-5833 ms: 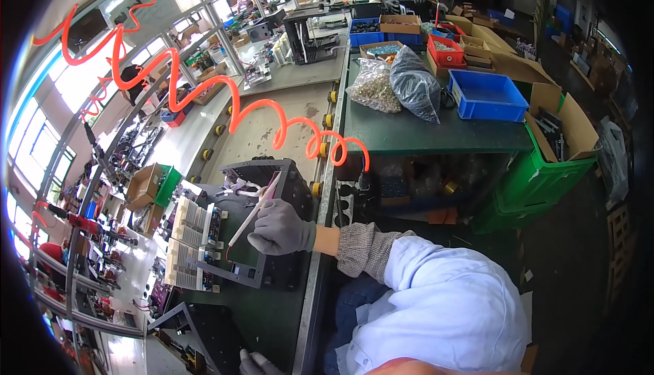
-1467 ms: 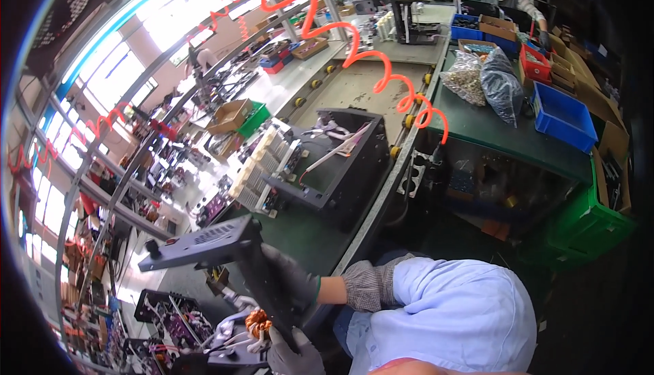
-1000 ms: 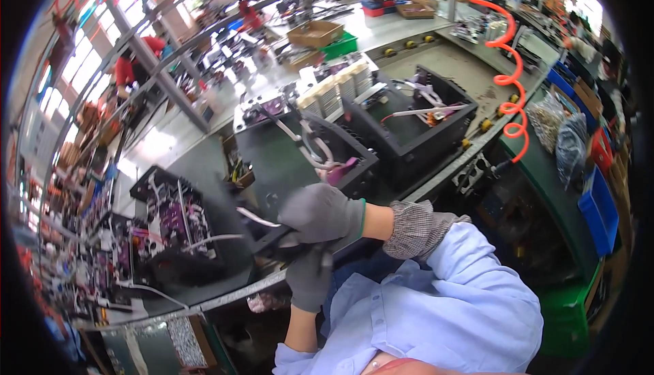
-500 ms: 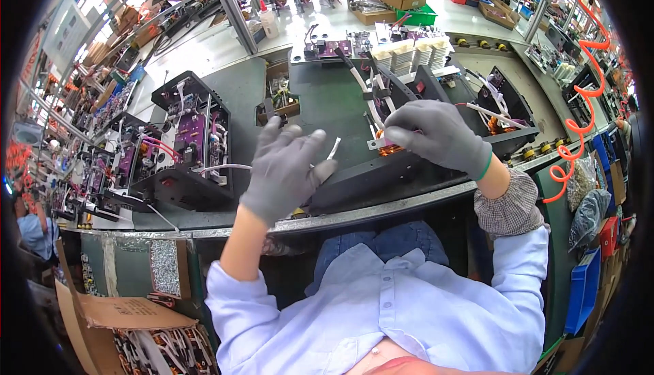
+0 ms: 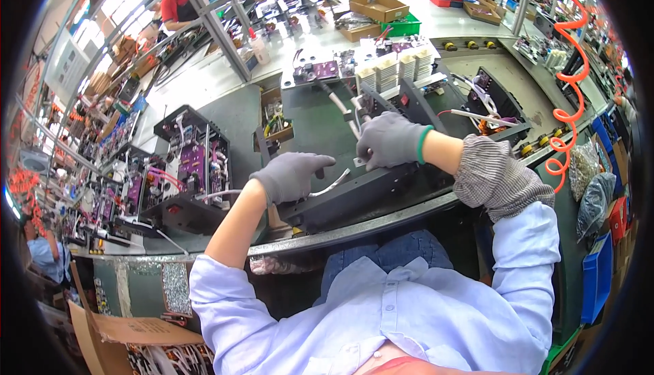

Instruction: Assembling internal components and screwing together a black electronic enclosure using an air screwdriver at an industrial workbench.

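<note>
Across the dark green bench (image 5: 306,130), matt and smooth, several open black units at differing stages of build. At left, a boxy black housing (image 5: 194,222) with purple circuit boards (image 5: 191,160) already inside; top open, so seemingly not closed up yet. At right, a second, roomier housing (image 5: 509,97), also uncovered, with loose wiring inside. Along the bench's near edge, between these two, the long black panel (image 5: 347,203), flat-faced and straight-sided under both hands; wiring there probably unfinished, to judge by the free lead end. Beyond, a bank of cream finned heat sinks (image 5: 402,68), crisp and comb-like.

Above the panel, the right hand (image 5: 392,142), in soft grey knit with a green cuff band, fingers curled down at the lower end of the thick white leads (image 5: 337,102); impossible to tell whether closed on anything. At the panel's left end, the left hand (image 5: 283,176), similarly gloved, index finger stretched toward the right hand, other fingers bent and partly hidden; hold likewise unclear. Just below that index finger, a loose white lead (image 5: 332,184), thin and bendy. By the right fingertips, a small pale metal tab (image 5: 359,162).
</note>
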Demonstrator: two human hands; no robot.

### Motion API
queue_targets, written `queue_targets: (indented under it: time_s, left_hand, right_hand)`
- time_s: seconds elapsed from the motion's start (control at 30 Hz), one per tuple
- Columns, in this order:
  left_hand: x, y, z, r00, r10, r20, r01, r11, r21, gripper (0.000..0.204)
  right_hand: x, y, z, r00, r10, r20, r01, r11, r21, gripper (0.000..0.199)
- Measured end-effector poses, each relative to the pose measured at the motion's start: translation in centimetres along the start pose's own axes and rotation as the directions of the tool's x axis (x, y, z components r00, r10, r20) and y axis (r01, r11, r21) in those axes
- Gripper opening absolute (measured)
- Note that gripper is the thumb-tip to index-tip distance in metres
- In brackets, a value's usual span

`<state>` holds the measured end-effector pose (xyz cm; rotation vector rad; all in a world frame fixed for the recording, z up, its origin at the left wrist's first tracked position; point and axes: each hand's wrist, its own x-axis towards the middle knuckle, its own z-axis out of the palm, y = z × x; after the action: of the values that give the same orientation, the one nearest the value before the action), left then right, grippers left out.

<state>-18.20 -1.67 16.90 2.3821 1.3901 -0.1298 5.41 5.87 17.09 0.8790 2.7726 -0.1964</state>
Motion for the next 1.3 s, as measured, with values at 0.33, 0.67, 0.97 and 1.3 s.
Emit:
queue_targets:
  time_s: [0.33, 0.67, 0.97, 1.3]
  left_hand:
    - [-1.3, -1.5, -1.2, 0.963, 0.01, -0.268, 0.017, 0.995, 0.1, 0.051]
    - [0.7, 1.6, -0.1, 0.983, -0.17, 0.073, 0.158, 0.976, 0.152, 0.035]
    - [-0.6, -3.9, -1.8, 0.527, -0.258, -0.81, 0.673, 0.708, 0.212, 0.05]
    - [3.6, 5.2, -4.2, 0.659, 0.312, -0.685, 0.266, 0.754, 0.6, 0.073]
  right_hand:
    - [-2.1, 0.1, 3.4, 0.703, 0.048, -0.71, 0.057, 0.991, 0.123, 0.024]
    - [-1.9, 0.9, 2.9, 0.852, 0.172, -0.495, -0.003, 0.946, 0.324, 0.034]
    - [-2.3, 1.1, 3.1, 0.835, 0.148, -0.53, 0.085, 0.917, 0.39, 0.031]
    - [-2.9, 1.1, 2.5, 0.868, 0.067, -0.493, 0.183, 0.878, 0.443, 0.028]
